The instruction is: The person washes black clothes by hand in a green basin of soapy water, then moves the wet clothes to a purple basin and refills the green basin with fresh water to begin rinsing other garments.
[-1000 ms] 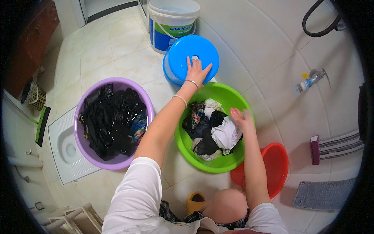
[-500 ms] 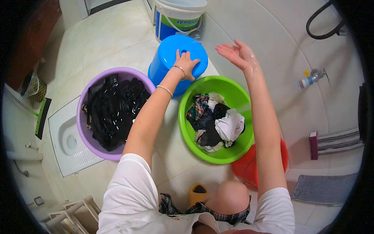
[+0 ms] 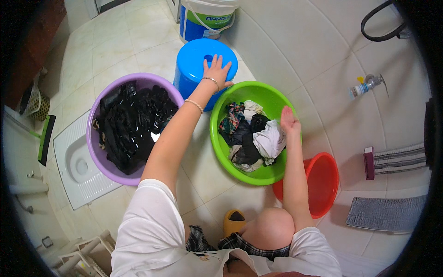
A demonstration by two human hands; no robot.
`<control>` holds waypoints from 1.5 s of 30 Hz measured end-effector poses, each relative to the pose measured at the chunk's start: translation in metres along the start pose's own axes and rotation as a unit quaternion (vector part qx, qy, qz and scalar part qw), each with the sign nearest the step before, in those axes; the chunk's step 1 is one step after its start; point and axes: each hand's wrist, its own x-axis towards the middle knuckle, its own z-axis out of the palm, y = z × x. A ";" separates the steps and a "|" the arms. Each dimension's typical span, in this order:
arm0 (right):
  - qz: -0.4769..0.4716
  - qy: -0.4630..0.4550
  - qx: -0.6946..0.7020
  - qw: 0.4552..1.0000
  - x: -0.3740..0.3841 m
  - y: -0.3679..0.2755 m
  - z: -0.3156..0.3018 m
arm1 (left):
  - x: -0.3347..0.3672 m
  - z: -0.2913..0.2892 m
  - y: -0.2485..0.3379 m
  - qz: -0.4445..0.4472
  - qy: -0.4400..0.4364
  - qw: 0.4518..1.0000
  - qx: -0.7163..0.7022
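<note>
1. Head view, 12 o'clock: a blue round-topped stool (image 3: 194, 62) with a hole in its top. The person's left hand (image 3: 215, 74) lies over that top, fingers spread apart, gripping nothing; from above, it is hard to tell how firmly the palm presses.
2. Head view, 3 o'clock: a green basin (image 3: 272, 99) of bundled laundry. The right hand (image 3: 289, 121) hangs over its 2 o'clock side, empty, fingers close together, beside a white cloth (image 3: 269, 138).
3. Head view, 9 to 10 o'clock: a purple basin (image 3: 90, 134) of dark, wet clothes (image 3: 134, 115). A red bucket (image 3: 321, 182) sits at 4 o'clock.
4. On handling: smooth plastic could slide under damp fingers, so the left palm would best lie flat, pressure centred near the hole, with the right arm clear of the basin's rim.
</note>
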 end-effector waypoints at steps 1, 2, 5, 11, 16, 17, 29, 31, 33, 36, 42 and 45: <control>-0.010 -0.014 -0.002 1.000 0.001 0.005 -0.001 | -0.001 0.004 -0.002 -0.005 -0.001 1.000 0.001; -0.010 -0.014 -0.007 1.000 0.004 0.007 0.001 | 0.001 0.008 -0.002 -0.003 -0.001 1.000 0.004; 0.015 0.007 -0.100 0.995 0.016 0.015 0.032 | 0.009 0.010 0.013 0.011 0.019 1.000 0.020; 0.237 -0.193 -0.350 0.886 -0.024 0.148 0.184 | 0.003 0.012 -0.009 0.009 0.021 1.000 0.008; 0.012 -0.320 -0.757 0.570 -0.032 0.227 0.194 | -0.006 -0.010 -0.027 -0.051 -0.049 0.997 0.031; -0.089 -0.393 -0.766 0.501 -0.020 0.238 0.179 | -0.004 -0.012 -0.030 -0.070 -0.032 0.996 0.054; -0.403 -0.377 -0.813 0.186 0.038 0.285 0.176 | -0.014 0.004 -0.058 -0.113 0.094 0.986 0.084; -0.322 -0.491 -0.760 0.279 0.042 0.295 0.177 | -0.013 -0.001 -0.051 -0.093 0.102 0.986 0.088; -0.370 -0.462 -0.773 0.228 0.049 0.288 0.177 | -0.014 0.000 -0.055 -0.108 0.102 0.985 0.091; -0.443 -0.299 -0.795 0.287 0.078 0.231 0.174 | -0.007 -0.001 -0.051 -0.114 0.088 0.987 0.072; -0.012 -0.126 -0.438 0.890 0.038 0.091 0.070 | -0.006 0.002 -0.045 -0.165 0.086 0.980 0.074; 0.048 -0.050 -0.093 0.993 -0.012 0.030 0.018 | 0.002 0.004 -0.031 -0.191 0.091 0.971 0.112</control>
